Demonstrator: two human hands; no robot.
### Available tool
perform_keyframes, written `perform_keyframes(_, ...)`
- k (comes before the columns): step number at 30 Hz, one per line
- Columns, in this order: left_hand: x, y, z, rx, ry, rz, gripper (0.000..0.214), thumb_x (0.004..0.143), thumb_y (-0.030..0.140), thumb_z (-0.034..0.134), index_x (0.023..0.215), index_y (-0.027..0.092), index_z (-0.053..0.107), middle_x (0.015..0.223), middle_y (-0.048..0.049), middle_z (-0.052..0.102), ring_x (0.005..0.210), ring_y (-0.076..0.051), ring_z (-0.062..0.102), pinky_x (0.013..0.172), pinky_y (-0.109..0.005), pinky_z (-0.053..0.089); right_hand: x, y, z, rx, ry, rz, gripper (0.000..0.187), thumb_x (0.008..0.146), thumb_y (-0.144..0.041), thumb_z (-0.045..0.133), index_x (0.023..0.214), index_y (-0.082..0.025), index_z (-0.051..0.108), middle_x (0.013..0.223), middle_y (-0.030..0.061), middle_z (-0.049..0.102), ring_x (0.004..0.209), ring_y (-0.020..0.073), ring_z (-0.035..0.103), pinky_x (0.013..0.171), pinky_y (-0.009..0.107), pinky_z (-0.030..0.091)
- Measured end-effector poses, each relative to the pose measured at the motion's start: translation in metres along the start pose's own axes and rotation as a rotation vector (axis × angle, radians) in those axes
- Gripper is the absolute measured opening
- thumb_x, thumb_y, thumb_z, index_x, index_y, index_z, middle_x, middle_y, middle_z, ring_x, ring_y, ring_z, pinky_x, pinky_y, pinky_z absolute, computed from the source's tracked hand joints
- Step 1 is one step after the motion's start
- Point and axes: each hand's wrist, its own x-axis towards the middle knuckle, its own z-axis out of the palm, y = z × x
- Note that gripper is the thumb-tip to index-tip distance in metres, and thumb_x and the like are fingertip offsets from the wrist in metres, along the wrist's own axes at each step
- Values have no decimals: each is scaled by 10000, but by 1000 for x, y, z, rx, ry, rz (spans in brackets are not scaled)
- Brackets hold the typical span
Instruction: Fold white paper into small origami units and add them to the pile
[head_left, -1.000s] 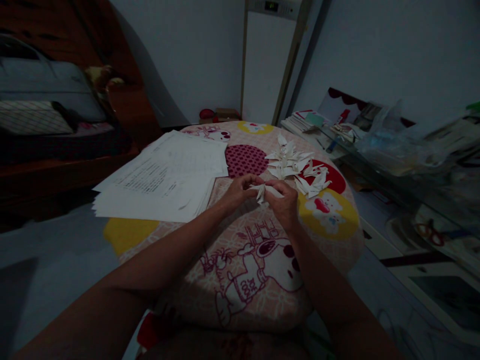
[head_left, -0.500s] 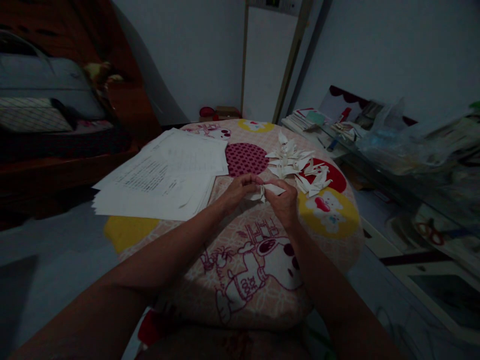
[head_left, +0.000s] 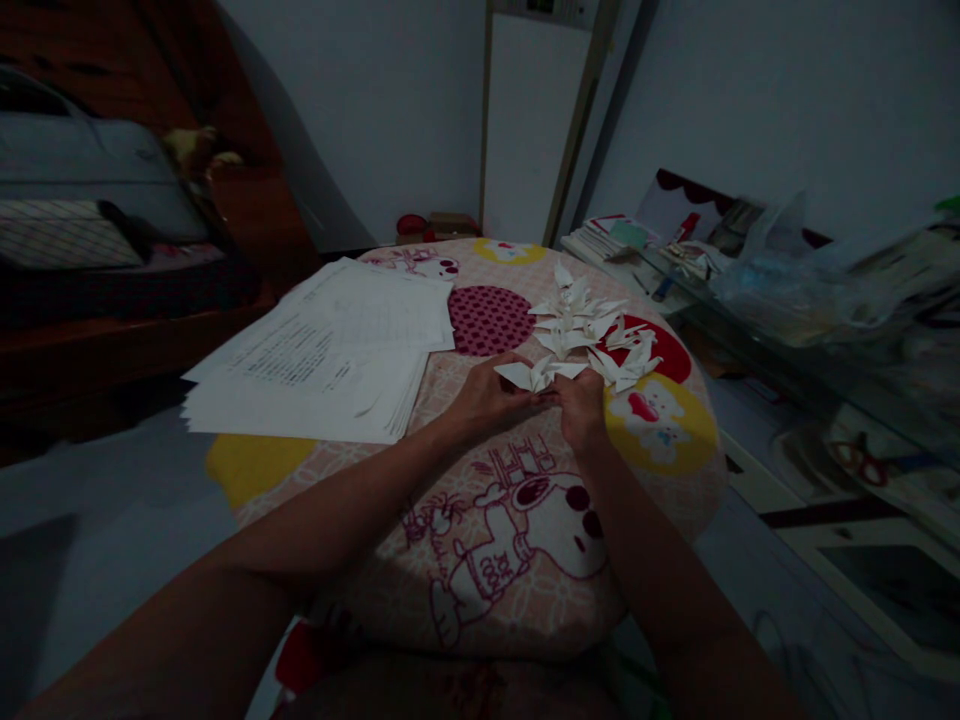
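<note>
— Where's the paper crane (head_left: 534,374)?
— Just above the bench (head_left: 465,470), with the left hand (head_left: 491,400) and right hand (head_left: 581,408) both pinching its underside.
— Handling?
— Probably light and easily creased; hold the thick folded base.

Fingertips pinched, left hand (head_left: 491,400) close beside right hand (head_left: 581,408).

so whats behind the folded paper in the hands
Behind the folded paper, held by left hand and right hand, lies a pile of folded pieces on the cloth. The cloth beneath the pile is covered.
</note>
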Motion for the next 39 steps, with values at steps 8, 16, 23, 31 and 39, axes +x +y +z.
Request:
perform_keyframes(8,-1,3,0,172,11,133,202,765,232,754,954,163,741,905,-75,741,770,-178,655,708,-305,511,-4,-5,2,-25,23,0,95,536,-234,667,617,-190,649,523,-34,633,459,138,584,407,236,505)
perform_keyframes(16,6,-9,-5,-180,-33,-117,154,676,181,770,818,146,720,768,-54,735,686,-173,657,663,-307,528,-3,-7,0,7,29,2,134,557,-236,650,682,-187,647,589,-4,674,549,183,665,441,265,560)
perform_keyframes(23,9,-16,-10,-642,-38,-390,121,724,117,755,834,156,718,836,-57,744,769,-143,700,792,-305,579,2,-2,-3,111,19,30,183,550,-256,670,712,-194,614,600,-19,667,511,151,631,419,234,526)
perform_keyframes(31,8,-9,-10,-754,-24,-467,225,747,32,723,937,152,730,929,-96,759,862,-209,736,877,-398,618,9,6,-6,173,31,48,234,561,-273,669,774,-205,602,606,-38,669,429,118,558,398,237,487)
perform_keyframes(39,8,2,-8,-924,15,-634,195,863,-15,566,927,108,703,874,-119,747,792,-166,737,772,-260,632,8,5,-6,157,42,-3,226,570,-273,661,774,-212,584,635,-43,669,449,112,550,418,237,487)
